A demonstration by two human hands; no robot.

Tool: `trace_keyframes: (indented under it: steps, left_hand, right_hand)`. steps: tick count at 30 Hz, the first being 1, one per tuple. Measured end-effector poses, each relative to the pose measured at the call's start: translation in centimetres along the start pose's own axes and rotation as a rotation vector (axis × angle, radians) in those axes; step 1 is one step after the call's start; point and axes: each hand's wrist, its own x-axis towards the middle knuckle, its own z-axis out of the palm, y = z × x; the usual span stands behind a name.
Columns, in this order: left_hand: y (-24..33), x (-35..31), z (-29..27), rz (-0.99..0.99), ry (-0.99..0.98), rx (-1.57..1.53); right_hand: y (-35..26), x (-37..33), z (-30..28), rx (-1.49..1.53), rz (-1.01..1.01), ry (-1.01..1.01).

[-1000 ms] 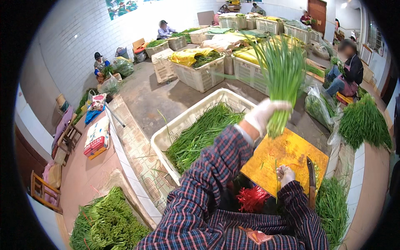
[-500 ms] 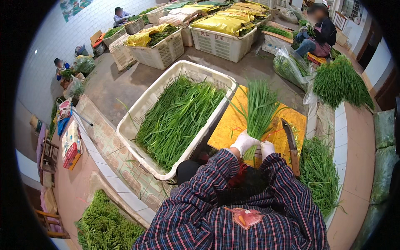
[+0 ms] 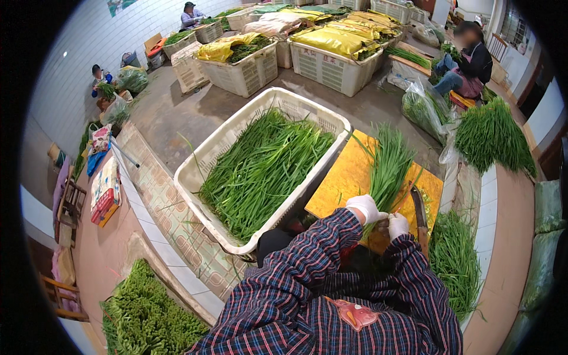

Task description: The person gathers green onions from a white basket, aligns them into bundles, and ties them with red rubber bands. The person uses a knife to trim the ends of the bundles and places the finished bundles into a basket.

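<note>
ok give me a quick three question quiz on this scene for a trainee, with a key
1. True or false: the left hand grips the bunch by its leaf tips.
2. Multiple choice: what colour is the board? a) blue b) white c) yellow
3. Fill the blank: seen from the person's side, the nearest crate stands to the ____ of the board.

Key:
1. False; it grips the bunch near the stem ends.
2. c
3. left
</note>
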Motion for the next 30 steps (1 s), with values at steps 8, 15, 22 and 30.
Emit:
trace_keyframes:
  steps: [8,15,22,30]
  left_hand:
    - [-3.2,-1.2,-1.5,0.126,0.054,-0.008]
    - [-12.2,-1.3,-9.5,0.209,0.439,0.124]
    - [-33.8,10.5,-12.0,-0.184,0.945,-0.008]
    - [-37.4,18.5,-9.0,-0.269,0.737,0.037]
  right_hand:
    - [-1.1,-1.4,-1.0,-0.085,0.038,-0.156]
    - [-5.3,-8.7,-4.7,-0.327,0.035,-0.189]
    - [-8.7,-9.8,-4.9,-0.300,-0.237,-0.012]
    - [-8.3,-6.8,-2.9,-0.259,-0.183,-0.014]
